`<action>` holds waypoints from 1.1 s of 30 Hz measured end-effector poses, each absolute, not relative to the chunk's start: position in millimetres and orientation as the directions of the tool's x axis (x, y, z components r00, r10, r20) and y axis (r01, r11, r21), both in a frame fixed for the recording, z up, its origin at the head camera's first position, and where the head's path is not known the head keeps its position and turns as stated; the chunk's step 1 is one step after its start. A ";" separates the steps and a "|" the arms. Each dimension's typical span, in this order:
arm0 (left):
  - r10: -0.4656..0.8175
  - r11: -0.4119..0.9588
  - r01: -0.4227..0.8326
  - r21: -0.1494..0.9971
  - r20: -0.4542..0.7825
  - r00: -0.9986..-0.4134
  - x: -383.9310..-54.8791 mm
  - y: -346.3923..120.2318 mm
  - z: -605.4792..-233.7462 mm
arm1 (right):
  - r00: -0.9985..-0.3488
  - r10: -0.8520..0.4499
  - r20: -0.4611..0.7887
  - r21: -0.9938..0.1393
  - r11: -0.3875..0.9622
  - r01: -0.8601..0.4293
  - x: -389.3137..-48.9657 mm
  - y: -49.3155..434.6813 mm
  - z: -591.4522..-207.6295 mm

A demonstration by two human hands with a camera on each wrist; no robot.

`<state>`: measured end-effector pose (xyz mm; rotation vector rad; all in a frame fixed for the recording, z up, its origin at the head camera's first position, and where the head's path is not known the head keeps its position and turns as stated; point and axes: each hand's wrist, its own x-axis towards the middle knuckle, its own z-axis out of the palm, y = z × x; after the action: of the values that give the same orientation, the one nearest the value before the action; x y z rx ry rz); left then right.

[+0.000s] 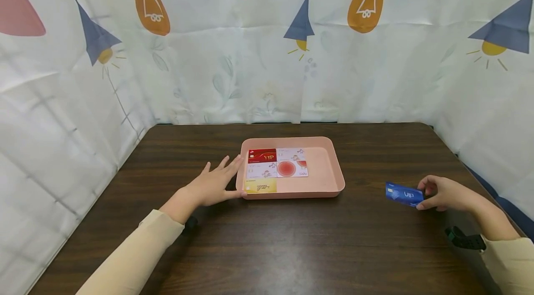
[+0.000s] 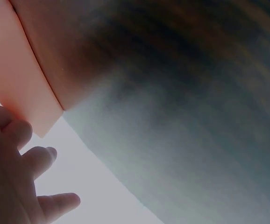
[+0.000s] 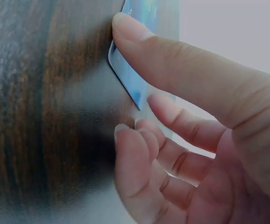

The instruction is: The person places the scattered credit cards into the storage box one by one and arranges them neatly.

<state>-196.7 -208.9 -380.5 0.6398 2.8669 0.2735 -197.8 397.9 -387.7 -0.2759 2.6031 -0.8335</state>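
My right hand (image 1: 444, 194) pinches a blue VIP card (image 1: 403, 194) by its right end, between thumb and fingers, over the right side of the table. In the right wrist view the thumb lies across the face of the blue card (image 3: 132, 77). My left hand (image 1: 214, 184), fingers spread, is at the left edge of a pink tray (image 1: 325, 169), its fingertips and thumb right at the rim. Inside the tray lie a red VIP card (image 1: 262, 156), a yellow card (image 1: 260, 186), a white card with a red circle (image 1: 292, 169) and other white cards, edge to edge.
The dark wooden table (image 1: 267, 244) carries the tray near its far middle. A white patterned curtain (image 1: 267, 72) stands behind the table and along both sides. Dark bands are worn at both wrists, the right band (image 1: 465, 239) hanging near the tabletop.
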 end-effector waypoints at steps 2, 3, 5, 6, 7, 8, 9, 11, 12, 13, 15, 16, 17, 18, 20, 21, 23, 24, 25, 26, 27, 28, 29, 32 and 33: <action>0.435 0.891 0.401 0.215 -0.148 -0.888 -197.2 -209.2 -381.1 | -0.905 -0.295 -0.306 -0.594 0.802 -0.061 -198.0 397.9 -387.6; 0.435 0.891 0.400 0.213 -0.149 -0.888 -197.2 -209.3 -381.3 | -0.907 -0.291 -0.306 -0.595 0.802 -0.057 -198.1 397.8 -387.4; 0.434 0.892 0.400 0.210 -0.151 -0.888 -197.4 -209.6 -382.1 | -0.911 -0.281 -0.301 -0.593 0.804 -0.052 -198.4 397.7 -387.2; 0.433 0.892 0.399 0.211 -0.152 -0.888 -197.3 -209.6 -382.0 | -0.914 -0.275 -0.299 -0.591 0.805 -0.049 -198.5 397.6 -387.1; 0.433 0.893 0.399 0.210 -0.153 -0.888 -197.3 -209.5 -381.9 | -0.916 -0.269 -0.298 -0.589 0.807 -0.046 -198.5 397.5 -387.1; 0.433 0.892 0.399 0.211 -0.154 -0.888 -197.1 -209.5 -381.6 | -0.918 -0.266 -0.295 -0.583 0.811 -0.047 -198.6 397.4 -387.0; 0.434 0.892 0.399 0.212 -0.152 -0.888 -197.3 -209.5 -381.6 | -0.919 -0.264 -0.294 -0.578 0.814 -0.049 -198.7 397.3 -387.0; 0.434 0.892 0.400 0.213 -0.151 -0.888 -197.3 -209.3 -381.1 | -0.920 -0.262 -0.292 -0.573 0.818 -0.051 -198.9 397.1 -386.9; 0.434 0.892 0.400 0.212 -0.151 -0.888 -197.1 -209.3 -380.8 | -0.920 -0.263 -0.292 -0.572 0.818 -0.052 -199.0 396.9 -386.9; 0.434 0.892 0.400 0.211 -0.150 -0.888 -197.2 -209.2 -380.6 | -0.920 -0.264 -0.292 -0.572 0.819 -0.053 -199.2 396.8 -386.8; 0.433 0.892 0.399 0.212 -0.151 -0.889 -196.9 -209.0 -380.2 | -0.919 -0.264 -0.292 -0.574 0.817 -0.052 -199.6 396.6 -386.6; 0.432 0.893 0.398 0.212 -0.152 -0.889 -196.5 -208.8 -379.9 | -0.919 -0.264 -0.294 -0.576 0.816 -0.050 -199.8 396.6 -386.6; 0.432 0.893 0.398 0.212 -0.151 -0.889 -196.7 -208.8 -380.1 | -0.919 -0.264 -0.295 -0.580 0.814 -0.048 -200.0 396.7 -386.7; 0.432 0.893 0.397 0.212 -0.152 -0.889 -196.6 -208.7 -380.0 | -0.918 -0.264 -0.295 -0.586 0.809 -0.044 -200.1 396.9 -387.0; 0.431 0.893 0.396 0.213 -0.152 -0.889 -196.3 -208.6 -380.0 | -0.919 -0.263 -0.293 -0.602 0.798 -0.036 -200.0 397.6 -387.3; 0.431 0.893 0.397 0.213 -0.152 -0.889 -196.3 -208.6 -380.0 | -0.921 -0.262 -0.290 -0.612 0.790 -0.032 -199.9 398.2 -387.6; 0.431 0.893 0.397 0.213 -0.151 -0.889 -196.1 -208.6 -380.1 | -0.926 -0.260 -0.275 -0.636 0.772 -0.028 -199.6 399.9 -388.5; 0.432 0.893 0.397 0.213 -0.152 -0.889 -195.8 -208.7 -380.0 | -0.929 -0.258 -0.266 -0.650 0.760 -0.024 -199.3 401.0 -389.0; 0.432 0.893 0.397 0.213 -0.152 -0.889 -195.6 -208.7 -379.9 | -0.932 -0.256 -0.257 -0.664 0.748 -0.022 -199.2 402.2 -389.7; 0.431 0.893 0.396 0.213 -0.154 -0.889 -195.3 -208.8 -379.8 | -0.934 -0.255 -0.249 -0.678 0.735 -0.020 -199.1 403.3 -390.5; 0.431 0.893 0.397 0.213 -0.153 -0.889 -195.4 -208.8 -379.9 | -0.937 -0.251 -0.242 -0.690 0.724 -0.016 -199.0 404.4 -391.5; 0.432 0.892 0.398 0.213 -0.151 -0.889 -195.7 -208.9 -380.2 | -0.939 -0.248 -0.236 -0.703 0.711 -0.011 -199.0 405.5 -392.6; 0.434 0.891 0.399 0.215 -0.148 -0.889 -196.1 -209.0 -380.5 | -0.942 -0.243 -0.233 -0.714 0.700 -0.004 -199.0 406.5 -393.7; 0.437 0.889 0.403 0.217 -0.142 -0.888 -196.6 -209.2 -381.2 | -0.947 -0.231 -0.223 -0.743 0.670 0.012 -199.5 409.5 -396.9; 0.438 0.888 0.404 0.217 -0.140 -0.888 -196.8 -209.2 -381.4 | -0.949 -0.225 -0.221 -0.751 0.660 0.018 -199.8 410.7 -397.8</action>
<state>-196.8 -209.2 -381.4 0.6462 2.8713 0.2716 -199.8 410.7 -397.8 -0.1653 2.5835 -1.1745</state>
